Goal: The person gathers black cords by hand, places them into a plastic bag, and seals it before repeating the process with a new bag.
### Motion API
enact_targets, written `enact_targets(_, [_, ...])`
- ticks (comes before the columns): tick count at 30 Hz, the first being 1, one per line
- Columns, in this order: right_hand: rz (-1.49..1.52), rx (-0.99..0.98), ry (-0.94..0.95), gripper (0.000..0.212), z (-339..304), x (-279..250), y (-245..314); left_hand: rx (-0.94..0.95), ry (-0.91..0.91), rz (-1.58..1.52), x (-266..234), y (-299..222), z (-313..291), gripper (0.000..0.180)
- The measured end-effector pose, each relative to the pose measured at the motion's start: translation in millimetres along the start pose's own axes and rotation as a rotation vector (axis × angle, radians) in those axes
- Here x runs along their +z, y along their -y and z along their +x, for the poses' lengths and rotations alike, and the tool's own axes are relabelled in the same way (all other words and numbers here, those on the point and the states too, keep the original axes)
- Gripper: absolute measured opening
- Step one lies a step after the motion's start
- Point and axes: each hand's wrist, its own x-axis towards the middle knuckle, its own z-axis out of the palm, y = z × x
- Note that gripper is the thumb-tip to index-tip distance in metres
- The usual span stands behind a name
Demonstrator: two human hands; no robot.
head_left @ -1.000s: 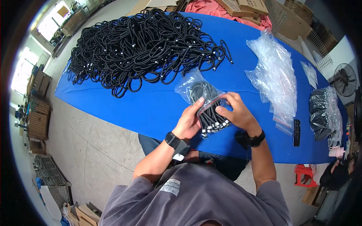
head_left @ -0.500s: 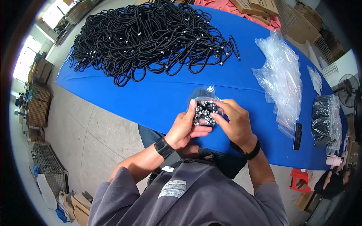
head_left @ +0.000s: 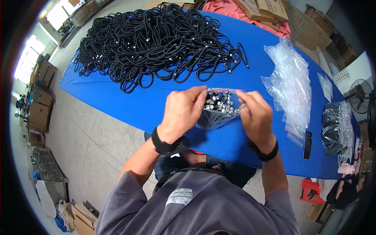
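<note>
- I am holding a clear plastic bag (head_left: 219, 111) packed with black cords with both hands, raised just above the near edge of the blue table (head_left: 117, 96).
- My left hand (head_left: 182, 111) is pinching the bag's upper left corner between thumb and fingers; my right hand (head_left: 256, 117) is gripping the upper right edge in the same way. Neither hand is released.
- The bundle's silver metal tips (head_left: 219, 103) are crowding together at the mouth of the bag, with the black loops filling the bottom.
- Judgement: the film is looking thin, soft and slippery, so it is likely to slide under a loose pinch; the contents are looking light and limp, not fragile.
- Judgement: the best hold is at the two top corners along the mouth, where I am gripping now; the metal tips could snag or puncture the film if squeezed.
- A large pile of loose black cords (head_left: 156, 39) is lying at the far side, empty clear bags (head_left: 290, 82) to my right, and filled bags (head_left: 335, 127) beyond those.
</note>
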Motion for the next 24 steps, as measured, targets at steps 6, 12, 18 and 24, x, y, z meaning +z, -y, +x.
enact_targets(6, [0.047,0.045,-0.100,0.028,5.1,-19.9,22.6,-0.415,0.202,-0.479,-32.2,-41.0,17.7,0.018])
enact_targets(12, [0.096,0.200,0.090,0.021,-2.3,1.4,-10.9,-0.481,0.336,-0.299,-0.8,15.3,26.1,0.018])
enact_targets(18, [0.299,0.317,0.000,0.020,-4.0,-2.7,-15.6,-0.182,0.219,-0.024,0.9,2.8,22.2,0.020])
enact_targets(24, [0.119,0.060,-0.130,0.025,11.2,-25.4,2.5,-0.001,0.224,0.013,-28.2,-27.4,40.9,0.020])
